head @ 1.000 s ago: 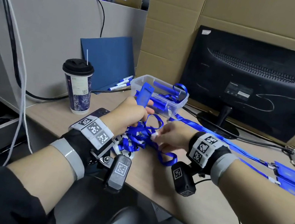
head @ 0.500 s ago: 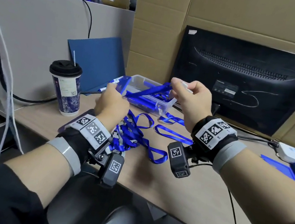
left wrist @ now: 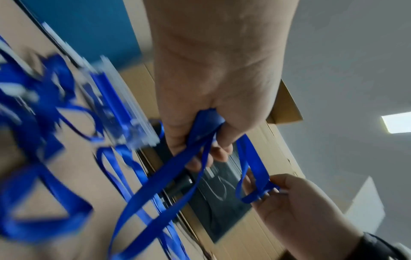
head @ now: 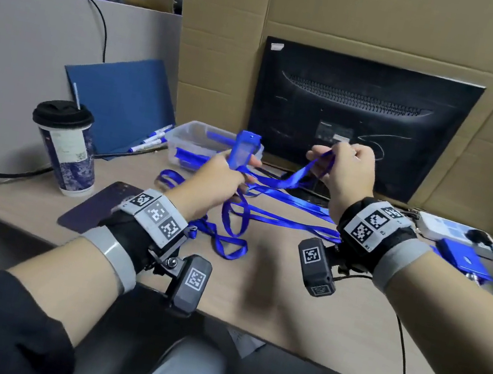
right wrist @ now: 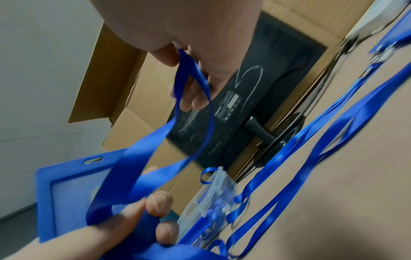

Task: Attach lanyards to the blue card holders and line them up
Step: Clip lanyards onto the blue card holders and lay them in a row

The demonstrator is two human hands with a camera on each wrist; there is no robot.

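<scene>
My left hand (head: 235, 168) holds a blue card holder (head: 243, 153) upright above the desk, with a strand of blue lanyard (head: 297, 175) caught in the same grip. The strap leaves that fist (left wrist: 206, 126) in the left wrist view. To the right, my right hand (head: 339, 160) is raised in front of the monitor and pinches the lanyard's looped end (right wrist: 191, 75). The strap hangs slack between both hands. The holder's slot end (right wrist: 93, 160) points up. More lanyards (head: 230, 236) lie tangled on the desk below.
A clear plastic box (head: 188, 134) of blue holders stands behind my left hand. A lidded paper cup (head: 64, 146) and a dark phone (head: 95, 204) sit at the left. The monitor's back (head: 364, 118) blocks the rear. Blue holders with lanyards (head: 461, 258) and a power strip (head: 441, 224) lie at the right.
Both hands rose from the lanyard pile on the desk. The right hand lifted one lanyard end up and to the right; the left hand brought the card holder upright.
</scene>
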